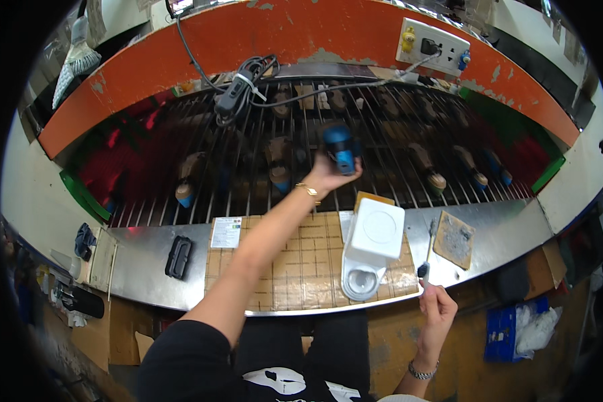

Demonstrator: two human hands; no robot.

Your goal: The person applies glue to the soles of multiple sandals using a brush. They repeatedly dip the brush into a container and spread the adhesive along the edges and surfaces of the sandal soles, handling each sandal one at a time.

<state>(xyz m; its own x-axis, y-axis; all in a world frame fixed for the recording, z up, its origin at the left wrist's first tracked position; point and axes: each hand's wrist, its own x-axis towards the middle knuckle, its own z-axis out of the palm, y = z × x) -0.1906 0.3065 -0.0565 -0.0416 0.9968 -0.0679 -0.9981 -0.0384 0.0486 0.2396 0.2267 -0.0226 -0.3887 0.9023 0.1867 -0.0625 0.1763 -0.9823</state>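
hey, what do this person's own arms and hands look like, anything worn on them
Both forearms are bare, with no gloves on the hands. The left hand has a thin gold-coloured bracelet at the wrist and a short black sleeve at the upper arm. The right hand has a silver-coloured chain bracelet at its wrist.
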